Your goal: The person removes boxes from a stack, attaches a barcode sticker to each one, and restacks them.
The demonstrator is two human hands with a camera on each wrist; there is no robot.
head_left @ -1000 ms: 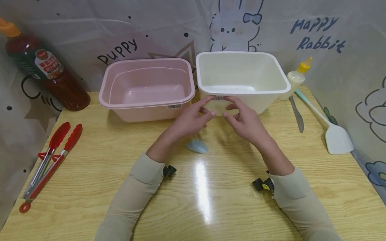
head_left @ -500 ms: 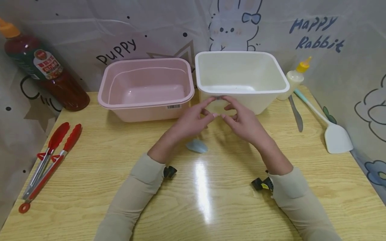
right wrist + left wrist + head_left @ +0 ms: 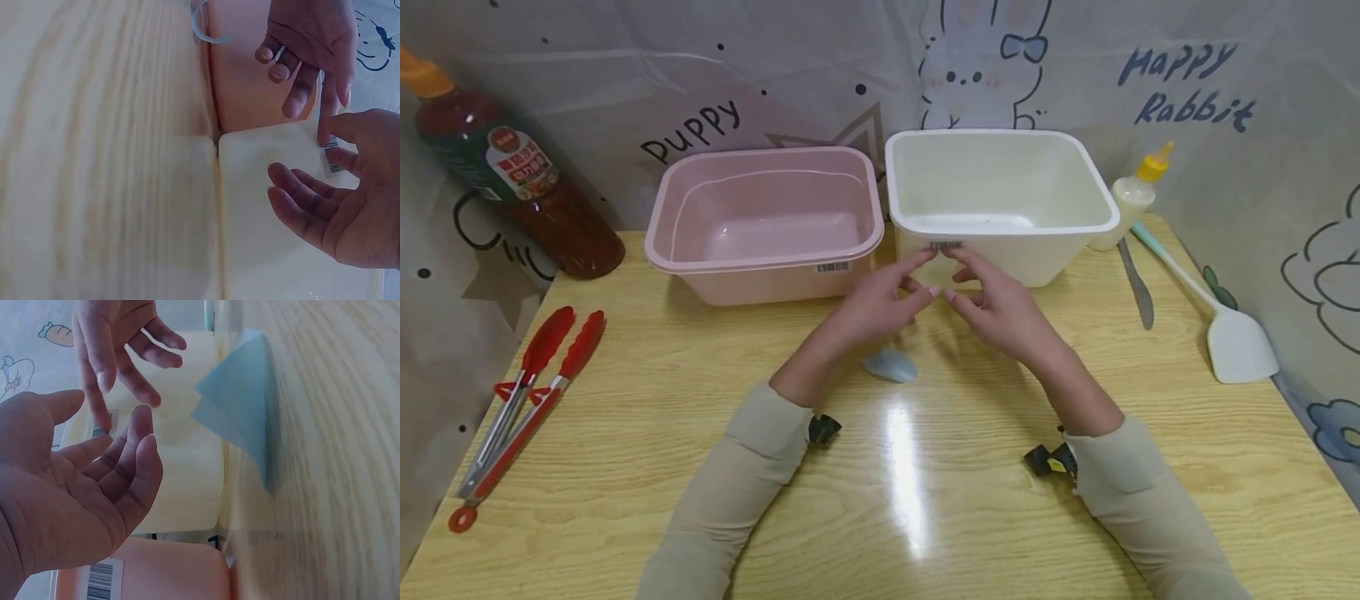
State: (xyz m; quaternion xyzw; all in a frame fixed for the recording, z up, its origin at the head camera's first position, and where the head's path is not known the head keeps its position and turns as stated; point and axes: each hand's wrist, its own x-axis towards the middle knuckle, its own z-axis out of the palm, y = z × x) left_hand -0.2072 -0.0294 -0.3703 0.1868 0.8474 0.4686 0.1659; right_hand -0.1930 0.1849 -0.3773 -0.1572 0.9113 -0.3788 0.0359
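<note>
My left hand point(image 3: 880, 302) and right hand point(image 3: 1003, 312) face each other in front of the white plastic bin point(image 3: 917, 267). Fingers on both are loosely bent, with nothing between them. The index fingertips come near each other just below the barcode sticker point(image 3: 946, 246) on the bin's front, and the thumb tips almost meet. On the table below the left hand lies a small, thin light-blue piece point(image 3: 891, 364). In the left wrist view this blue piece point(image 3: 240, 394) looks folded, its pointed edges raised off the wood.
A pink bin point(image 3: 760, 283) stands left of the white one. Red-tipped tongs point(image 3: 520, 417) and a large red sauce bottle point(image 3: 572, 225) are at the left. To the right are a yellow-capped squeeze bottle point(image 3: 1135, 196), a knife point(image 3: 1137, 287) and a white spatula point(image 3: 1242, 346).
My right hand has shifted slightly left, bringing the thumb tips closer together. Both index fingertips have dropped a little, and the barcode shows more fully than half a second ago.
</note>
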